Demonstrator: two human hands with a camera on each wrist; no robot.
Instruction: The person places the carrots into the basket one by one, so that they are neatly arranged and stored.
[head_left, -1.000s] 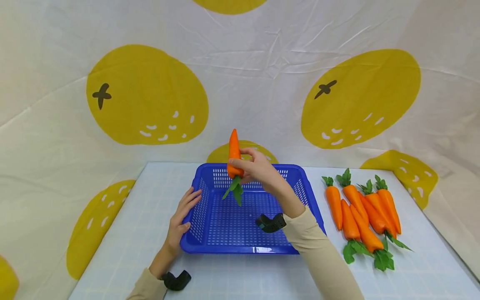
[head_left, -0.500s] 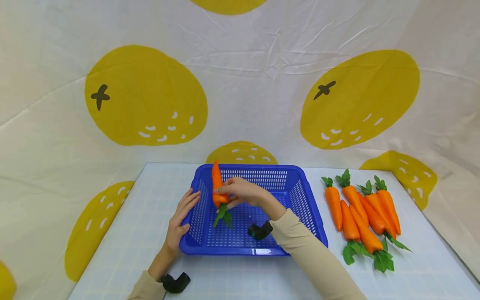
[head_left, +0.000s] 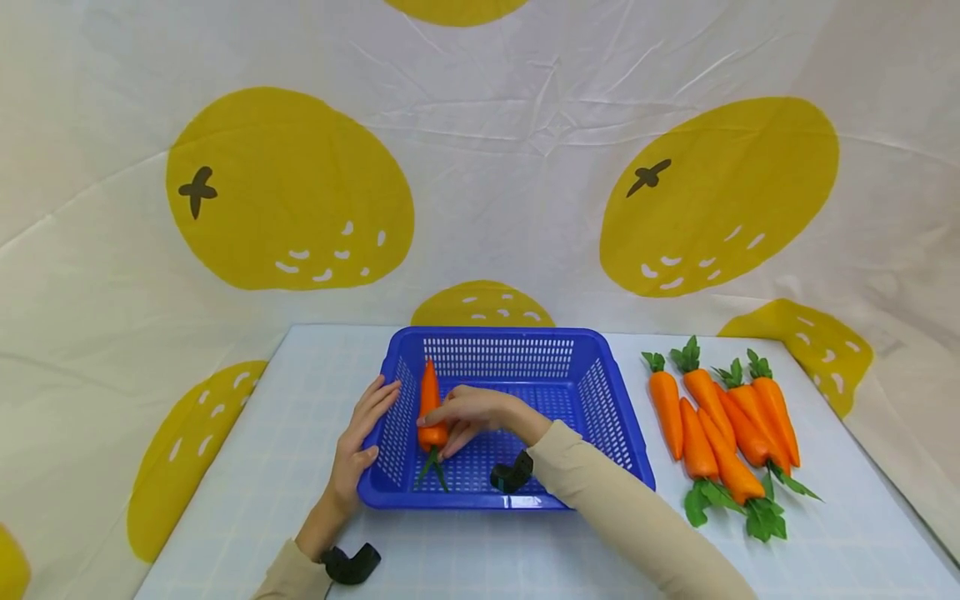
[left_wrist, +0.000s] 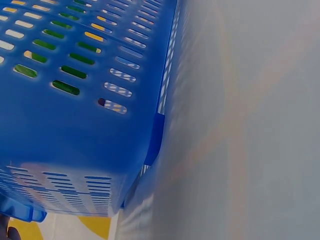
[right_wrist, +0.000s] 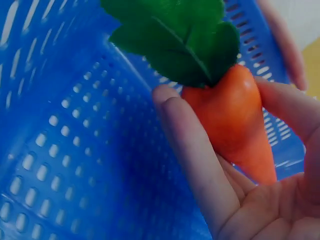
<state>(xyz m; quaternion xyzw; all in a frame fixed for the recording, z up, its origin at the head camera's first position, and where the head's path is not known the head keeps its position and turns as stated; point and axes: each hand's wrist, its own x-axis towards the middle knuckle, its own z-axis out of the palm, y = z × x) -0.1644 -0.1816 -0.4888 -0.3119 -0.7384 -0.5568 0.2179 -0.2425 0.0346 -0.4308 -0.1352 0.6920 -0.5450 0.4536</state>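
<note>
A blue plastic basket (head_left: pixel 622 433) with slotted walls stands at the middle of the table. Inside it, along the left wall, my right hand (head_left: pixel 472 412) pinches an orange toy carrot (head_left: pixel 430 392) near its leafy end. The tip points away from me. In the right wrist view, thumb and fingers lie on either side of the thick end of the carrot (right_wrist: pixel 227 112), below its green leaves (right_wrist: pixel 175 40). My left hand (head_left: pixel 356 450) rests against the left rim with fingers extended. The left wrist view shows the outside of the basket (left_wrist: pixel 65 135) but barely any hand.
Several more carrots (head_left: pixel 701 458) lie in a loose group on the table right of the basket, some overlapping. A pale checked cloth (head_left: pixel 247 450) covers the table. Behind it hangs a white curtain (head_left: pixel 510 192) printed with yellow fruit.
My right hand has moved down and left with the carrot, from above the basket to inside it by the left wall. My left hand has stayed on the rim.
</note>
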